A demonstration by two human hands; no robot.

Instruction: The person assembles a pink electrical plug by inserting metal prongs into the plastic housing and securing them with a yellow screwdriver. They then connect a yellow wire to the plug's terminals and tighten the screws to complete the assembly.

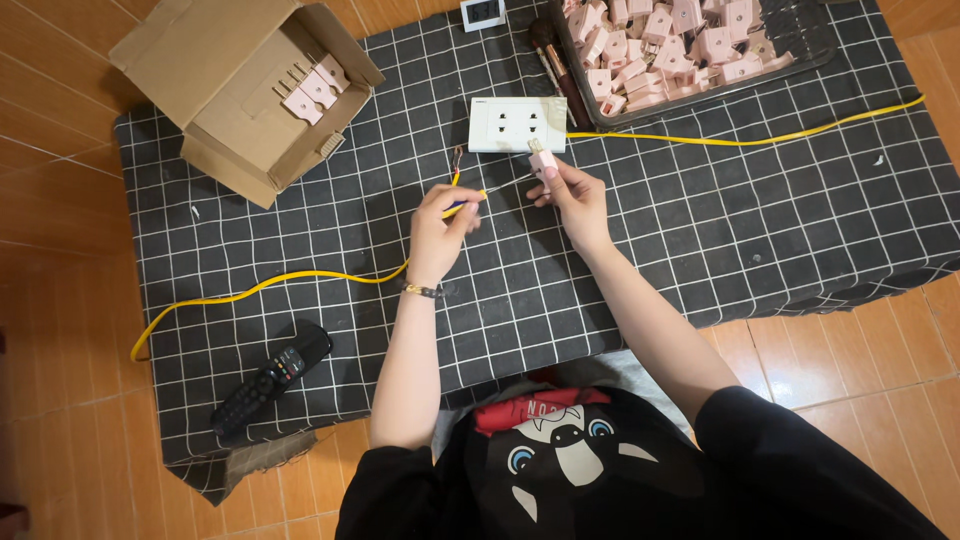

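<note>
Setting: a home floor used as a small piecework station, not a factory bench. Evidence: orange-brown floor tiles point(60, 200) with a black grid-patterned cloth point(700, 220) spread directly on them (the person sits at its edge). A television remote point(270, 378) lies on the cloth. Work stock is informal: an open cardboard box point(240, 90) and a dark tray point(690, 50) heaped with small pink plastic parts point(660, 40).

Socket plate point(517, 124) between box point(245, 90), left; tray point(690, 90), perhaps right.
</note>
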